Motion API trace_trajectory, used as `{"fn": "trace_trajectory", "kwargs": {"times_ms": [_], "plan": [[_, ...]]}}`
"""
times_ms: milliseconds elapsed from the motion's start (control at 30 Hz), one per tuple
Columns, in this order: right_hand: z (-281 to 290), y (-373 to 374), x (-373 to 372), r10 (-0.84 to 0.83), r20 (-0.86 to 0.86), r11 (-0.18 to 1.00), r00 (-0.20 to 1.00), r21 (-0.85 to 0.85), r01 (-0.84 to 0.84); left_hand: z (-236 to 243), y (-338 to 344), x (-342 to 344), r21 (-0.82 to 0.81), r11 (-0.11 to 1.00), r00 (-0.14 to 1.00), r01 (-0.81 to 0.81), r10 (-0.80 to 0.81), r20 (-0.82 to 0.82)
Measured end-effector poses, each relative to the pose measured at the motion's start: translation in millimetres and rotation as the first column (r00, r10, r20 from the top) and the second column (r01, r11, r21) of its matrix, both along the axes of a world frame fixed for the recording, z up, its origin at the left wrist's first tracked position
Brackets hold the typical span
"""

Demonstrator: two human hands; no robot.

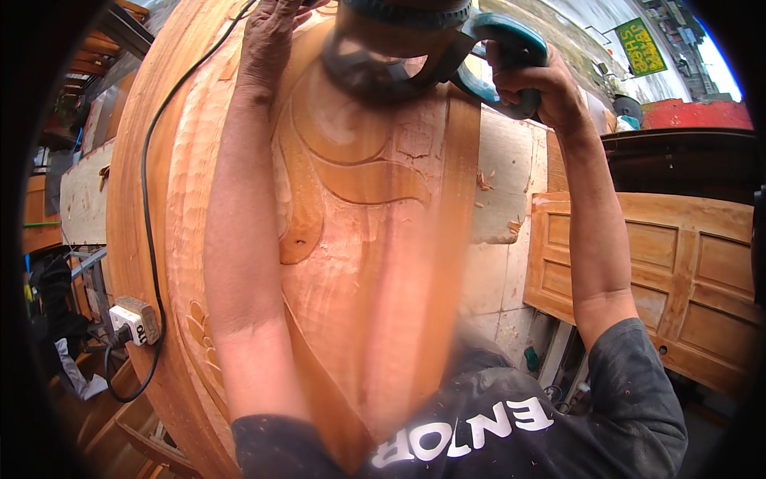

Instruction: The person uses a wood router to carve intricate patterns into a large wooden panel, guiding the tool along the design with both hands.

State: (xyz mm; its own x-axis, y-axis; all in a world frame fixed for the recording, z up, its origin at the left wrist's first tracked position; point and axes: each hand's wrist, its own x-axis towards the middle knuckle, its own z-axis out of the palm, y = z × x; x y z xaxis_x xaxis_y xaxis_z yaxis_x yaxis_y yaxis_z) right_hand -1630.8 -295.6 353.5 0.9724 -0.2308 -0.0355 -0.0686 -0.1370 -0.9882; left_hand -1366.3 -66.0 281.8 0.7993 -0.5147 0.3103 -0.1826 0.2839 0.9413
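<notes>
A carved wooden panel point(359, 295), with raised leaf shapes and chisel marks, fills the middle of the head view. Over its far part is a power tool point(391, 32) with a dark body and teal parts, its base blurred. My right hand point(538, 88) is closed around the tool's teal side handle point(491, 28). At the top edge, left of the tool, my left hand point(271, 28) has its fingers curled; what they hold is cut off by the frame. A black cable point(146, 184) runs along the panel's left side.
A power strip point(132, 319) with a plug sits at the panel's lower left. To the right are a pale board point(499, 239) with wood shavings and a panelled wooden door point(614, 255). Wooden pieces and clutter lie at the left, and a red low wall point(694, 114) stands at the upper right.
</notes>
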Motion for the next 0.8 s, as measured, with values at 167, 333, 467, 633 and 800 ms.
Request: {"fn": "trace_trajectory", "kwargs": {"times_ms": [167,333,467,633,800], "plan": [[-2,2,-2,-0.003,0.001,1.000,1.000,-0.009,0.003,0,3,-3,-0.005,1.000,1.000,0.008,-0.008,0.029],[-1,2,-5,-0.002,0.000,0.999,1.000,-0.039,0.002,4,5,-9,-0.004,1.000,0.999,0.001,-0.001,0.047],[-1,7,-4,-0.004,0.010,1.000,1.000,-0.021,0.004,8,9,-10,0.001,1.000,0.998,-0.011,0.011,0.057],[-1,8,-8,-0.017,-0.001,1.000,1.000,-0.023,0.017,5,8,-12,0.004,1.000,0.999,-0.020,0.020,0.048],[0,13,-9,-0.016,-0.008,0.999,1.000,-0.048,0.016,-12,11,4,-0.095,0.991,0.993,0.097,-0.089,0.082]]}}
